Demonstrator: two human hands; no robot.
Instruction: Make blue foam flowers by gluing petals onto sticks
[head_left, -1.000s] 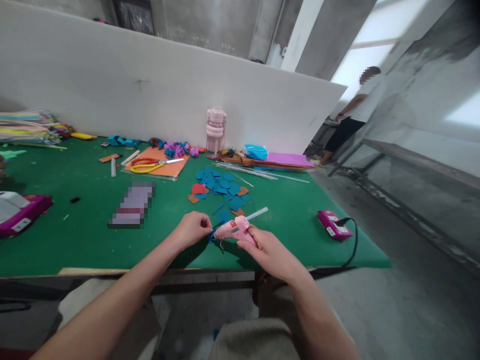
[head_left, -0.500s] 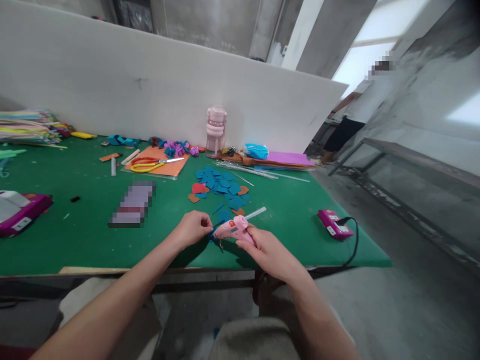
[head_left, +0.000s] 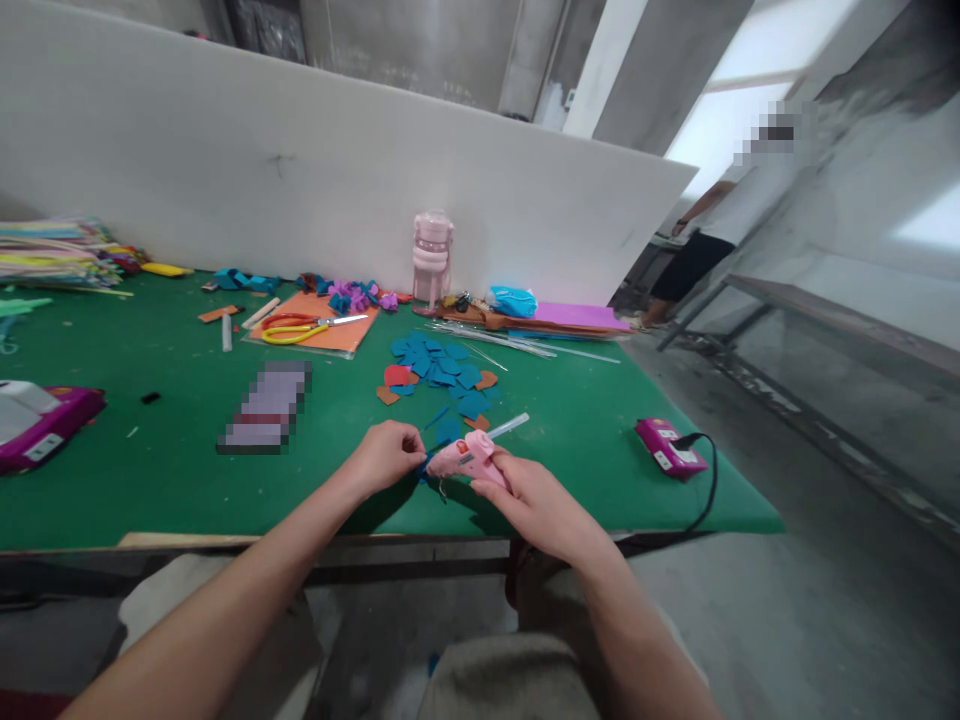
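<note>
My right hand (head_left: pixel 529 500) is wrapped round a pink glue gun (head_left: pixel 466 458) with a clear glue stick (head_left: pixel 508 426) poking out of its back. The gun's nozzle points left at a small blue foam piece (head_left: pixel 425 468), which my left hand (head_left: pixel 386 455) pinches just above the green table (head_left: pixel 180 470) near its front edge. Beyond the hands lies a heap of blue and orange foam cut-outs (head_left: pixel 439 375).
Orange-handled scissors (head_left: pixel 300 327) lie on an orange sheet. A pink bottle (head_left: pixel 432 255) stands by the white back board. Magenta boxes sit at the left (head_left: pixel 41 420) and the right (head_left: pixel 667 448), the right one with a black cable. A person stands far right (head_left: pixel 712 235).
The glue stick at the gun's back has slid a little shorter. The person in the background has shifted right. My hands have barely moved.
</note>
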